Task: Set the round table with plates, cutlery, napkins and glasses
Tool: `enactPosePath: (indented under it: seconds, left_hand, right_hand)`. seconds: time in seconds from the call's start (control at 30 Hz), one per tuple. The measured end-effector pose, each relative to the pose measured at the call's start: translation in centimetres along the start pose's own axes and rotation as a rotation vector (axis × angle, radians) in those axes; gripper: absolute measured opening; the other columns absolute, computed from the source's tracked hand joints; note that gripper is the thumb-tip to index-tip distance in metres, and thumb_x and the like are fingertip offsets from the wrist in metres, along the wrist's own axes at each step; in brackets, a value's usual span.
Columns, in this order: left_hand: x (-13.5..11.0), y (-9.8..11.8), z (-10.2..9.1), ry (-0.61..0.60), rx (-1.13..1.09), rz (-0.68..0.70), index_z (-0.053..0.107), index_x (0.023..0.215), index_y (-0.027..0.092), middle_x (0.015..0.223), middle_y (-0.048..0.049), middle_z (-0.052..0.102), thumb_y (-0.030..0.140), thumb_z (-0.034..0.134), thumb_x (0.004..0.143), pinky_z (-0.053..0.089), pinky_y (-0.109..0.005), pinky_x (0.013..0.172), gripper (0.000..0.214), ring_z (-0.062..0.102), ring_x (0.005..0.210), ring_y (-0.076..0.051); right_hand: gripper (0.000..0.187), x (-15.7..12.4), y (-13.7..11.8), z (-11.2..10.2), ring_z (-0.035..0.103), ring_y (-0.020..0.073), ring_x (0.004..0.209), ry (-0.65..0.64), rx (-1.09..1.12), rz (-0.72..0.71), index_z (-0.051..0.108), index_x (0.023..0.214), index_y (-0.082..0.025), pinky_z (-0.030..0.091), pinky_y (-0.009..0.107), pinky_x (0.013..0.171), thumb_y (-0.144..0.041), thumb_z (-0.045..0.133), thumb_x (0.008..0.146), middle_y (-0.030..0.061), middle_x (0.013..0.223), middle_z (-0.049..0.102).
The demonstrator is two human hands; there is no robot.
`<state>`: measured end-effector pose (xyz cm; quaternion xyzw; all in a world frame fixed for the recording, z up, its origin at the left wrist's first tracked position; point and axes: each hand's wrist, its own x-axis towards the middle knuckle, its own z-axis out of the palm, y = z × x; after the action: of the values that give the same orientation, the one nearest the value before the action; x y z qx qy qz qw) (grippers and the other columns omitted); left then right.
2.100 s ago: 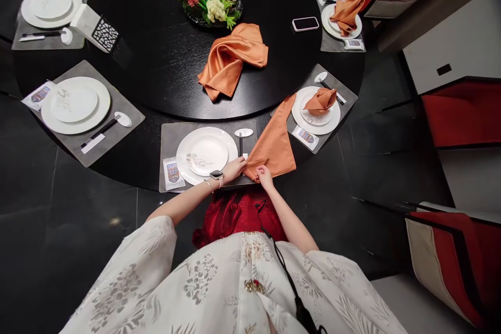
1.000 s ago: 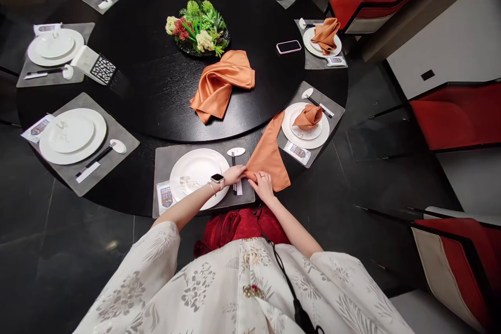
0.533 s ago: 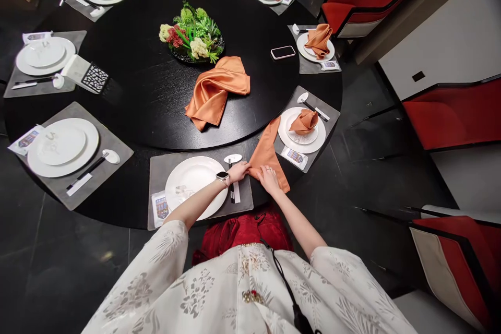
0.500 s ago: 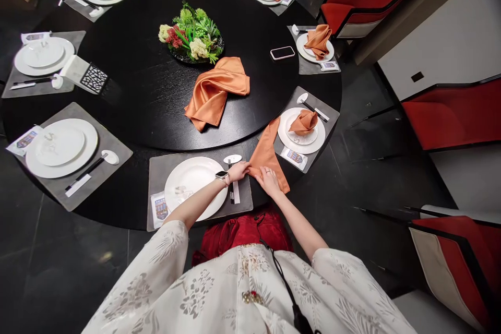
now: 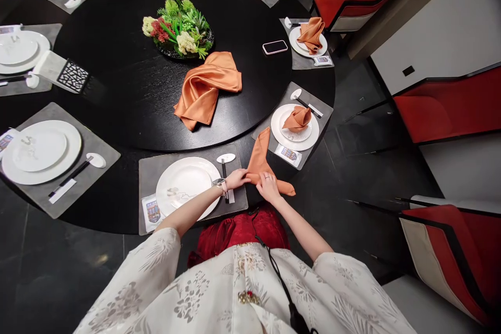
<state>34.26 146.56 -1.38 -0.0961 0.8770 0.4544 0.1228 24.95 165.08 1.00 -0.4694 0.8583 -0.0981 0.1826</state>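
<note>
1. Left hand (image 5: 238, 179) has its fingers (image 5: 246, 177) pinching the orange napkin (image 5: 260, 163), and right hand (image 5: 268, 188) sits on the cloth, fingers pressed together.
2. The napkin lies at the black worktop's (image 5: 105, 115) edge, just beside the chopsticks (image 5: 224, 175), one corner jutting past it.
3. Watch out: a loose pinch could let that slippery satin slide floorward!

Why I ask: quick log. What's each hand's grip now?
Left hand: closed, holding the orange napkin.
Right hand: closed on the orange napkin too.
</note>
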Motion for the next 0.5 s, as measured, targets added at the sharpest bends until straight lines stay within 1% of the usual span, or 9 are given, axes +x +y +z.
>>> enactPosePath:
  seconds: [0.07,0.13,0.2,0.27,0.3,0.33,0.4,0.47,0.5]
  left_hand:
    - [0.8,-0.1,0.2,0.020,-0.021,-0.066,0.057,0.097,0.016,0.078,-0.0045,0.062,0.043,0.047,0.087,0.046,-0.029,0.069,0.031,0.059,0.071,-0.018]
    - [1.1,0.0,0.4,0.048,-0.028,-0.118,0.056,0.095,0.015,0.074,-0.0040,0.061,0.045,0.043,0.088,0.045,-0.029,0.065,0.034,0.058,0.066,-0.018]
    - [0.7,0.5,0.6,0.073,-0.025,-0.114,0.056,0.097,0.015,0.084,-0.0068,0.062,0.049,0.049,0.085,0.046,-0.031,0.071,0.036,0.059,0.076,-0.019]
    - [0.2,1.0,0.8,0.061,-0.028,-0.065,0.057,0.099,0.017,0.097,-0.0091,0.061,0.051,0.063,0.075,0.045,-0.033,0.081,0.042,0.058,0.089,-0.022]
    - [0.0,1.2,0.9,0.042,-0.033,-0.042,0.058,0.098,0.018,0.100,-0.0092,0.061,0.050,0.068,0.070,0.044,-0.032,0.083,0.044,0.058,0.093,-0.022]
    - [0.0,1.3,1.0,0.022,-0.039,-0.029,0.059,0.097,0.018,0.100,-0.0087,0.061,0.048,0.071,0.067,0.044,-0.032,0.084,0.044,0.058,0.093,-0.022]
    - [0.5,1.4,1.2,0.002,-0.052,-0.054,0.059,0.096,0.017,0.092,-0.0069,0.063,0.045,0.067,0.072,0.045,-0.030,0.078,0.038,0.059,0.085,-0.020]
    - [1.4,1.3,1.4,0.012,-0.061,-0.116,0.057,0.097,0.015,0.083,-0.0049,0.063,0.045,0.058,0.079,0.046,-0.028,0.069,0.035,0.059,0.075,-0.018]
    - [1.7,1.3,1.5,0.021,-0.062,-0.147,0.057,0.096,0.015,0.080,-0.0042,0.063,0.047,0.055,0.081,0.046,-0.028,0.066,0.035,0.059,0.071,-0.017]
  right_hand:
    - [0.042,-0.3,0.2,-0.1,0.046,0.0270,0.115,0.002,-0.024,-0.111,0.051,0.125,-0.009,0.032,0.041,0.101,-0.024,0.048,0.086,0.0171,0.124,0.054]
    - [0.038,0.1,0.5,-0.3,0.048,0.0263,0.110,-0.060,-0.044,-0.149,0.054,0.121,-0.011,0.034,0.040,0.099,-0.021,0.049,0.085,0.0157,0.119,0.056]
    - [0.031,0.9,0.7,-0.5,0.053,0.0240,0.103,-0.138,-0.040,-0.091,0.057,0.115,-0.013,0.037,0.037,0.093,-0.019,0.046,0.086,0.0134,0.108,0.061]
    - [0.027,1.6,0.9,-0.6,0.056,0.0219,0.093,-0.200,-0.018,-0.012,0.059,0.109,-0.014,0.040,0.034,0.087,-0.020,0.042,0.088,0.0112,0.099,0.063]
    - [0.027,1.8,1.0,-0.6,0.056,0.0216,0.091,-0.216,-0.010,0.020,0.060,0.108,-0.014,0.040,0.033,0.085,-0.021,0.040,0.089,0.0110,0.097,0.063]
    - [0.029,1.7,1.2,-0.6,0.056,0.0219,0.092,-0.210,-0.008,0.039,0.059,0.109,-0.014,0.040,0.033,0.085,-0.022,0.039,0.090,0.0114,0.099,0.063]
    - [0.033,1.0,1.5,-0.6,0.053,0.0240,0.099,-0.134,-0.025,0.024,0.055,0.117,-0.013,0.039,0.036,0.089,-0.025,0.038,0.092,0.0136,0.108,0.060]
    - [0.039,0.0,1.9,-0.5,0.049,0.0263,0.107,-0.052,-0.052,-0.046,0.049,0.124,-0.011,0.036,0.038,0.093,-0.030,0.042,0.091,0.0157,0.116,0.055]
    - [0.042,-0.4,2.0,-0.5,0.048,0.0267,0.108,-0.035,-0.068,-0.091,0.048,0.126,-0.011,0.036,0.038,0.094,-0.032,0.045,0.090,0.0160,0.117,0.054]
